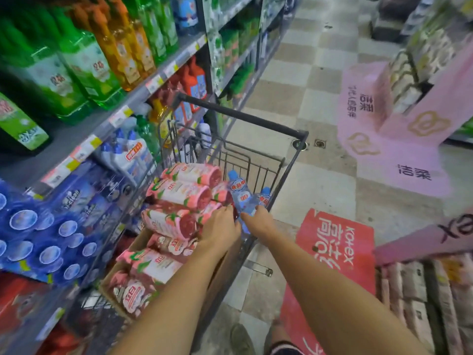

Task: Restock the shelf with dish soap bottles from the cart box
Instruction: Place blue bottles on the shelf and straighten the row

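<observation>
Gripping blue dish soap bottle (pixel 243 201) with right hand (pixel 257 220); left hand (pixel 221 225) pressing pink bottles (pixel 184 193) in cart (pixel 294 160); lifting straight up avoids snagging.

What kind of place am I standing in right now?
Most likely a supermarket aisle: shelves lined with price tags and detergent bottles, a wire shopping cart loaded with pink bottles, and promotional displays on a tiled floor.

A shop aisle: grey metal shelving (pixel 163 73) with price tags at upper left holds bottled cleaners, a black wire shopping cart (pixel 256 160) stands centre, on a checkered tile floor (pixel 307 73).
</observation>
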Action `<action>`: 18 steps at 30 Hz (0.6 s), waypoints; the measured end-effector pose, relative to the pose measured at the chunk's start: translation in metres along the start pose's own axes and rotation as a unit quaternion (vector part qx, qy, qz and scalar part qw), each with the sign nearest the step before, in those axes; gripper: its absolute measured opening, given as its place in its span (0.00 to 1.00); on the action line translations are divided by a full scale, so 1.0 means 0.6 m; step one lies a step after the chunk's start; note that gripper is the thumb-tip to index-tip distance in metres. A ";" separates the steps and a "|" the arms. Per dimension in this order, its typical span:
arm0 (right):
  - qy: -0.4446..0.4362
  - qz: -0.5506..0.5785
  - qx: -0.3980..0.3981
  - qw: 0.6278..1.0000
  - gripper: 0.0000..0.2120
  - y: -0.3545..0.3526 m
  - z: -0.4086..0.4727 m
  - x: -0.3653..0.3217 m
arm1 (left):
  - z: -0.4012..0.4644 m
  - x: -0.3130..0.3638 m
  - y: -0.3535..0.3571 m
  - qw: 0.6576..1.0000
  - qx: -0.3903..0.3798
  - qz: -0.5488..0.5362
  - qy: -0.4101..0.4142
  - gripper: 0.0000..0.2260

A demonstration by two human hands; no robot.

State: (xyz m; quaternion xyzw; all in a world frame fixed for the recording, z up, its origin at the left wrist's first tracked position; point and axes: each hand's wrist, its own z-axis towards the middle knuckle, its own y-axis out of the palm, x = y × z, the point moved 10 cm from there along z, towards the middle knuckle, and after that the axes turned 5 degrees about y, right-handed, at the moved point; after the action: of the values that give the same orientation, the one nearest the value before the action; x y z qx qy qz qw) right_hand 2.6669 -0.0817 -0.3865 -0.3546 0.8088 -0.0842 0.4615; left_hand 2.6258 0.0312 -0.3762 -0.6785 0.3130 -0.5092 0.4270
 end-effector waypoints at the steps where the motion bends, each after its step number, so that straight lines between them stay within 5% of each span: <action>1: 0.009 0.021 0.009 1.000 0.15 0.002 0.020 0.004 | 0.015 -0.007 0.009 1.000 -0.005 -0.007 -0.009 0.12; 13: 0.215 0.182 0.167 0.945 0.31 0.025 0.188 0.042 | 0.172 -0.065 0.083 0.982 -0.040 -0.166 -0.079 0.10; 18: 0.279 0.170 0.153 0.933 0.38 0.039 0.220 0.038 | 0.238 -0.135 0.140 0.964 -0.023 -0.219 -0.152 0.27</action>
State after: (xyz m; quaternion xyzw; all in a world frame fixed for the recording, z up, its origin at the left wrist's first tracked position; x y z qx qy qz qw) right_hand 2.7544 -0.0545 -0.4871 -0.0996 0.9305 -0.2229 0.2731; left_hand 2.7400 0.1012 -0.5028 -0.8096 0.0998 -0.4739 0.3317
